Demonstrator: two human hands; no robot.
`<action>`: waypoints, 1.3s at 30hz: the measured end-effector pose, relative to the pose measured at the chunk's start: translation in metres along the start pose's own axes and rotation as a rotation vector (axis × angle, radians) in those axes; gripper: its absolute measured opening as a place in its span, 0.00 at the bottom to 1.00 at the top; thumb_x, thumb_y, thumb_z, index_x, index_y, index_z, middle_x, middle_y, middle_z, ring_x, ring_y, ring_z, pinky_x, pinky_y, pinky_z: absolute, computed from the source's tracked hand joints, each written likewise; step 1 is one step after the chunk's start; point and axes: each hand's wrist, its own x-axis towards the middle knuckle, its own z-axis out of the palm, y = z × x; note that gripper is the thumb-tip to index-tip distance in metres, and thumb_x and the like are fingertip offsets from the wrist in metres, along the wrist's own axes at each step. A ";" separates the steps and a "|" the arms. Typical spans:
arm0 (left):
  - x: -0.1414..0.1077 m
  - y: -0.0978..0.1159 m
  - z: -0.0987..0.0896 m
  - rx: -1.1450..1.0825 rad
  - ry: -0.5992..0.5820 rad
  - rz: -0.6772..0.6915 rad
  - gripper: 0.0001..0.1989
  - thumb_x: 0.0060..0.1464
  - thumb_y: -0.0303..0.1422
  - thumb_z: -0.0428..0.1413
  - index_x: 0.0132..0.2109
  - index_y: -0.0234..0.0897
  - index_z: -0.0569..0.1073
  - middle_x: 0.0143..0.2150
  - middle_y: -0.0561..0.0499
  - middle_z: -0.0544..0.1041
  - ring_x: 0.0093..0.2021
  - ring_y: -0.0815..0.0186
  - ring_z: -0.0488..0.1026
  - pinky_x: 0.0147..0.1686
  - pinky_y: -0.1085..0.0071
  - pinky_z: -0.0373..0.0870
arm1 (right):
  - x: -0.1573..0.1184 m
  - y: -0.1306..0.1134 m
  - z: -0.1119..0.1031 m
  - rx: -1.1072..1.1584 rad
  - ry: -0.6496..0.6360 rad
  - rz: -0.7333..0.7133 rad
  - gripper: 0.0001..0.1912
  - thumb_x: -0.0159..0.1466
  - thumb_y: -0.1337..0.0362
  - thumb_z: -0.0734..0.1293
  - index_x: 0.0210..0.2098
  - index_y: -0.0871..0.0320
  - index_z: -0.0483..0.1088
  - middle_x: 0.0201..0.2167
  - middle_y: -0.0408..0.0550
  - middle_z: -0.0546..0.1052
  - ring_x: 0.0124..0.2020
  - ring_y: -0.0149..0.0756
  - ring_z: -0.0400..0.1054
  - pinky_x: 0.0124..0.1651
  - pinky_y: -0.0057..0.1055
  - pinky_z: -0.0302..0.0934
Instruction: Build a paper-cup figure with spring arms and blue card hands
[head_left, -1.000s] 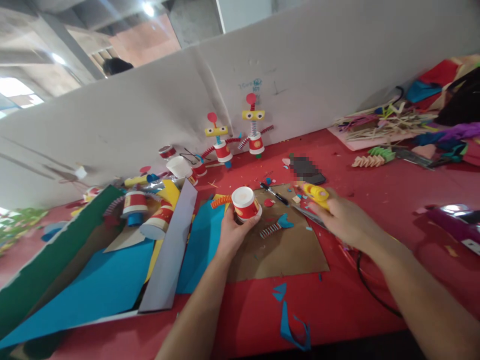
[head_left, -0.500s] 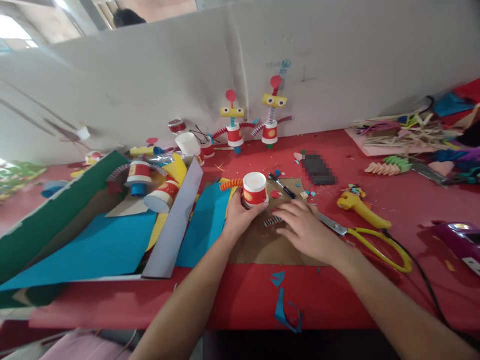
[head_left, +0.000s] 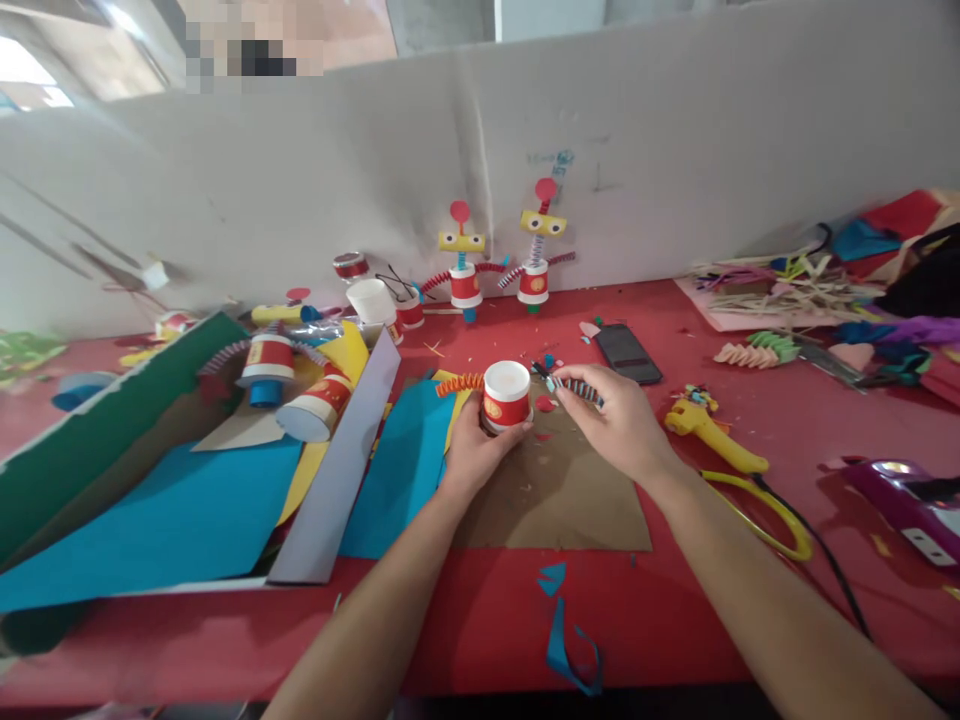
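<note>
My left hand (head_left: 480, 445) is closed around a red and white paper cup (head_left: 505, 400), which stands upside down above the brown cardboard sheet (head_left: 577, 490). From the cup's left side sticks out an orange folded paper spring (head_left: 460, 384). To the right of the cup, my right hand (head_left: 611, 415) pinches a dark and pale striped paper spring (head_left: 581, 388), its light-coloured end pointing at the cup with a small gap between. A dark pen (head_left: 538, 371) lies behind, partly hidden.
Two paper-cup robot figures (head_left: 466, 285) stand by the white partition (head_left: 337, 170). A cardboard box (head_left: 337, 470) with paper and cups lies left. A phone (head_left: 628, 352), a yellow glue gun (head_left: 712, 438) and yellow-handled scissors (head_left: 772, 515) lie right, a trailing black cable (head_left: 817, 545) beside them.
My right hand has picked up the striped paper spring from the cardboard and raised it beside the cup. My left hand still holds the cup. The view has shifted slightly.
</note>
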 end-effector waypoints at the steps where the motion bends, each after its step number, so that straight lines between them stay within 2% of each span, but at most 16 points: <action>1: 0.000 0.000 0.000 0.012 0.001 -0.002 0.25 0.40 0.40 0.68 0.45 0.38 0.70 0.44 0.45 0.76 0.43 0.56 0.74 0.41 0.64 0.68 | 0.003 -0.001 0.002 0.009 0.005 -0.004 0.08 0.65 0.62 0.63 0.43 0.54 0.71 0.45 0.52 0.79 0.47 0.44 0.72 0.51 0.41 0.60; 8: 0.000 0.001 0.000 0.065 -0.004 0.004 0.26 0.40 0.41 0.67 0.46 0.36 0.70 0.45 0.44 0.76 0.43 0.57 0.74 0.41 0.66 0.68 | 0.010 0.004 0.015 0.001 -0.001 -0.026 0.09 0.66 0.63 0.62 0.44 0.55 0.71 0.44 0.53 0.79 0.48 0.45 0.70 0.52 0.43 0.59; 13: 0.001 -0.001 -0.001 0.109 -0.017 0.022 0.26 0.41 0.42 0.67 0.46 0.36 0.69 0.44 0.45 0.75 0.43 0.58 0.74 0.40 0.66 0.69 | 0.013 0.003 0.016 -0.075 0.022 -0.058 0.09 0.65 0.64 0.63 0.43 0.56 0.72 0.43 0.52 0.79 0.47 0.46 0.71 0.50 0.43 0.57; 17: 0.001 -0.002 -0.001 0.142 -0.004 0.045 0.26 0.41 0.42 0.66 0.45 0.36 0.69 0.43 0.46 0.75 0.41 0.59 0.73 0.39 0.66 0.69 | 0.014 -0.003 0.017 -0.136 -0.006 -0.066 0.08 0.65 0.65 0.64 0.43 0.55 0.72 0.41 0.51 0.80 0.46 0.45 0.71 0.50 0.44 0.55; 29: 0.000 -0.002 -0.001 0.157 0.025 0.047 0.24 0.40 0.41 0.67 0.43 0.36 0.70 0.40 0.47 0.75 0.38 0.61 0.72 0.35 0.69 0.68 | 0.017 0.000 0.024 -0.147 -0.003 -0.092 0.10 0.66 0.65 0.62 0.44 0.55 0.73 0.42 0.51 0.80 0.46 0.45 0.71 0.49 0.43 0.57; 34: -0.001 -0.001 0.001 0.138 0.027 0.040 0.24 0.41 0.41 0.66 0.44 0.36 0.70 0.42 0.47 0.75 0.40 0.60 0.73 0.38 0.68 0.68 | 0.016 0.001 0.021 -0.140 0.015 -0.101 0.12 0.67 0.63 0.62 0.48 0.55 0.73 0.44 0.52 0.80 0.47 0.47 0.71 0.51 0.47 0.57; 37: -0.002 -0.001 0.003 0.092 0.037 0.031 0.25 0.41 0.41 0.67 0.45 0.36 0.69 0.44 0.46 0.75 0.43 0.59 0.74 0.41 0.67 0.69 | 0.012 0.005 0.010 -0.030 0.080 -0.102 0.18 0.67 0.57 0.61 0.55 0.54 0.68 0.50 0.54 0.77 0.52 0.46 0.69 0.55 0.47 0.56; 39: -0.002 0.000 0.004 0.040 0.035 0.010 0.26 0.41 0.40 0.67 0.46 0.36 0.69 0.45 0.46 0.75 0.43 0.60 0.74 0.43 0.66 0.69 | 0.010 0.011 -0.001 0.111 0.208 -0.057 0.19 0.69 0.55 0.58 0.55 0.53 0.68 0.53 0.53 0.75 0.55 0.43 0.67 0.56 0.45 0.57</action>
